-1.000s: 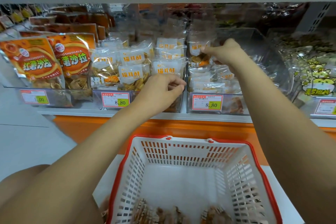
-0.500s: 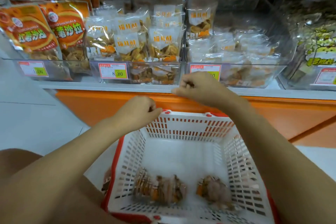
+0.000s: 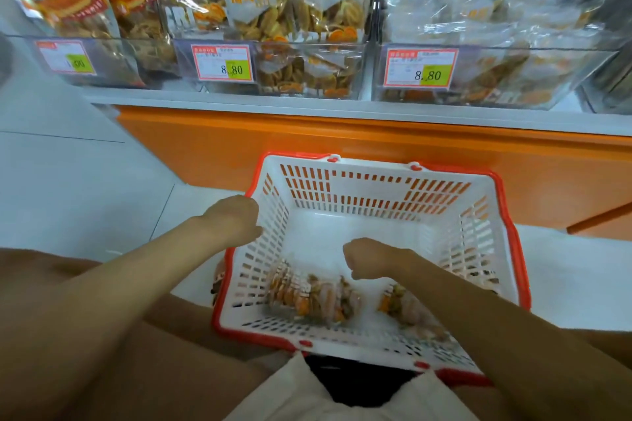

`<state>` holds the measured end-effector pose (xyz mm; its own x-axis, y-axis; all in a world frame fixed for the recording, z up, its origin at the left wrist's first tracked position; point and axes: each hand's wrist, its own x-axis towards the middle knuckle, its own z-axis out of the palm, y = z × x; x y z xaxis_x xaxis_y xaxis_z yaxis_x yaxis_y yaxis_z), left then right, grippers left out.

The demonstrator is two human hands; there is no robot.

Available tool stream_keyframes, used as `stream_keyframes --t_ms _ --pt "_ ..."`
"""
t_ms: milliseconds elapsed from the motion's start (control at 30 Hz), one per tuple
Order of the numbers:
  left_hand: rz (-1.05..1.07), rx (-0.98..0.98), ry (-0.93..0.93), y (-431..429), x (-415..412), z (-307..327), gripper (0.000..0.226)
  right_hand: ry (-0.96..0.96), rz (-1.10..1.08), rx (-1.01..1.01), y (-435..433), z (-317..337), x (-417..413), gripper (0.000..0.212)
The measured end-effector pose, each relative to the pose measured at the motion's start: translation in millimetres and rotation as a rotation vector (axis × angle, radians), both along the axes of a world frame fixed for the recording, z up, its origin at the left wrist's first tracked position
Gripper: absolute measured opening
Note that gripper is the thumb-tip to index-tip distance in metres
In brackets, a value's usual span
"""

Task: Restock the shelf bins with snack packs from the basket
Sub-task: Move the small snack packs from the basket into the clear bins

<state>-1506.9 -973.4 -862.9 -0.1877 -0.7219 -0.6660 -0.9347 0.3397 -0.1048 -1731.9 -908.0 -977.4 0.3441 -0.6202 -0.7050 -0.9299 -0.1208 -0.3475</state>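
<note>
Head view: the one camera, looking down over the basket to the shelf
Step in hand: picking up the next snack pack, by my judgement
Right hand [image 3: 369, 258]: inside the basket, just above the packs, fingers curled, nothing in them
Left hand [image 3: 236, 219]: at the basket's left rim, knuckles up; fingers tucked under, so grip cannot be told
How to do it well: uncurl the right fingers, lower them onto the nearer pack and pinch it by its edge, as the film looks slippery and crinkly; take one pack at a time; steady the rim with the left hand
Basket [image 3: 342, 188]: white slotted walls, red rim, on the floor below the shelf
Basket contents: left snack pack [image 3: 311, 297] and right snack pack [image 3: 407, 311], lying flat at the near end, apart; far end bare
Middle bin [image 3: 307, 79]: clear, price tag 8.80, packs upright and closely set
Right bin [image 3: 496, 79]: clear, price tag 8.80, packs lying low and flat, room above
Left bin [image 3: 113, 58]: orange bags, upright
</note>
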Motion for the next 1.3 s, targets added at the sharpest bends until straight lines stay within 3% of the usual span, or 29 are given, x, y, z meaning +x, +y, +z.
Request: stream_keyframes --t_ms 33,133,300,500,667,900,1033,1167,1300 --pt "0.014 -0.012 0.001 -0.1 0.5 -0.3 0.04 -0.023 -0.008 0.027 1.6 -3.9 2.0 0.012" --pt "0.048 -0.004 0.013 -1.7 3.6 -2.4 0.044 -0.119 -0.086 0.119 3.4 -15.3 9.3 0.033" --pt "0.053 0.029 0.05 -8.2 6.9 -1.7 0.045 -0.175 -0.163 0.245 7.1 -33.1 21.7 0.043" --pt "0.051 0.069 0.013 -15.3 3.6 -5.4 0.043 -0.183 -0.139 0.183 8.9 -40.7 21.0 0.033" --pt "0.004 0.082 -0.029 -18.0 -1.9 -3.7 0.04 -0.24 -0.071 0.182 13.7 -43.3 21.3 0.012" --pt "0.056 0.122 -0.018 -18.9 -11.7 1.1 0.044 -0.399 -0.264 0.186 3.6 -22.5 10.0 0.006" --pt "0.062 0.239 0.087 -22.0 -13.5 3.8 0.051 -0.502 -0.324 0.17 -19.6 16.5 -8.6 0.009" --pt "0.038 0.337 0.309 -18.2 -28.5 25.1 0.062 -0.601 -0.383 0.017 -42.4 76.3 -23.4 0.01" --pt "0.134 0.405 0.668 -13.5 -51.5 52.4 0.045 -0.703 -0.49 -0.194 -49.5 141.3 -33.4 0.018"
